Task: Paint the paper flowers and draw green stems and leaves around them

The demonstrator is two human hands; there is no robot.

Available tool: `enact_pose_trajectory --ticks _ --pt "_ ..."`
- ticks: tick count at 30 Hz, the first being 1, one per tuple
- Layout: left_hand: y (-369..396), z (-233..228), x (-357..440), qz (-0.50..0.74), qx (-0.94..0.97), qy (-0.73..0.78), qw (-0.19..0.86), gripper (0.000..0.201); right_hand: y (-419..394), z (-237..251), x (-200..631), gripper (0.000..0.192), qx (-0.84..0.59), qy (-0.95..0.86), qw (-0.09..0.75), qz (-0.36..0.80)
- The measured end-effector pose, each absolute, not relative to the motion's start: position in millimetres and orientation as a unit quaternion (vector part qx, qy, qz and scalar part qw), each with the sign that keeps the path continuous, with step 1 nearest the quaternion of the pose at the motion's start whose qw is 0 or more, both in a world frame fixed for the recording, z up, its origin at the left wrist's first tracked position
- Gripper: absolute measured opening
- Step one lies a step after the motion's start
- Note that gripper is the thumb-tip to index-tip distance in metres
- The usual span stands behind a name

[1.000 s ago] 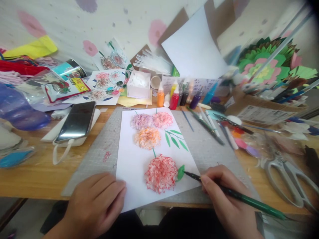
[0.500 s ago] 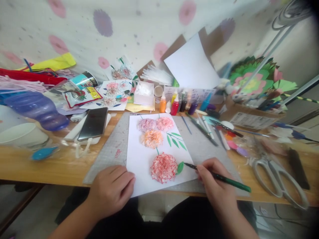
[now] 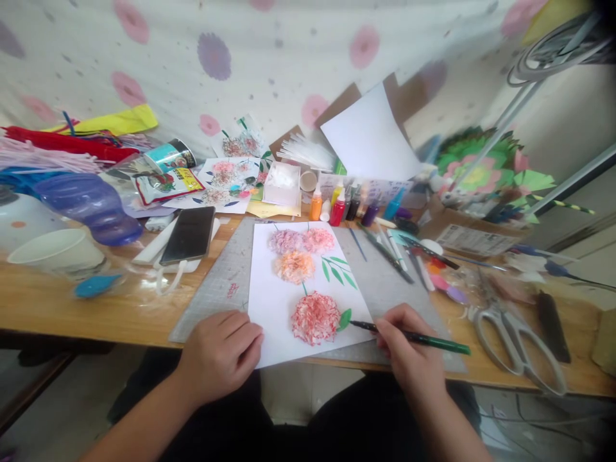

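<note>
A white sheet of paper (image 3: 272, 321) lies on a grey cutting mat (image 3: 212, 301). On it are purple, pink and orange textured flowers, a larger red flower (image 3: 315, 317), and a green leaf spray (image 3: 339, 272). My right hand (image 3: 411, 340) is closed around a green marker (image 3: 433, 341) with a dark, fine tip. That tip is beside the small green leaf (image 3: 344, 319) at the red flower's right. Curled into a loose fist, my left hand (image 3: 224, 353) rests on the lower left edge of the paper; nothing shows in its fingers.
Paint bottles (image 3: 338, 208) stand behind the mat. Left are a phone (image 3: 188, 236), a white cup (image 3: 58, 253) and a blue balloon-like object (image 3: 91, 208). More pens (image 3: 385, 250) lie right of the paper, with large scissors (image 3: 520, 340) farther right. A cardboard box (image 3: 466, 231) sits behind them.
The whole view has shifted slightly. The marker's tip has drawn back a little from the leaf beside the red flower. My left hand keeps its place on the paper edge.
</note>
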State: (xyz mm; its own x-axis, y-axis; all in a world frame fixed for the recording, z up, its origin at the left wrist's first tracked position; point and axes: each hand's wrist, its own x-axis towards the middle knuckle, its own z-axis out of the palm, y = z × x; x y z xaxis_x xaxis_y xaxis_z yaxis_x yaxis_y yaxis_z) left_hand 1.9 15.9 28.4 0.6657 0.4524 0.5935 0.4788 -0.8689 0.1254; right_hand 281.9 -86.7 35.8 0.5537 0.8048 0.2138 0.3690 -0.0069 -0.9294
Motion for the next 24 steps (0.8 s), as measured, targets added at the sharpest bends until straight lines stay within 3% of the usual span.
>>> enact_pose_trajectory --ticks 10,16,24 --pt "16.8 33.4 -4.9 -0.349 -0.871 -0.313 -0.147 0.015 -78.9 29.4 285.0 0.027 -0.659 -0.335 0.652 0.169" --pt "0.3 35.4 -21.3 -0.430 -0.742 -0.415 -0.305 0.018 -70.0 14.7 292.8 0.045 -0.647 -0.318 0.685 0.107" --pt "4.3 57.8 -32.7 -0.496 -0.503 -0.412 -0.575 0.034 -69.2 22.0 292.7 0.053 -0.709 -0.324 0.606 0.158"
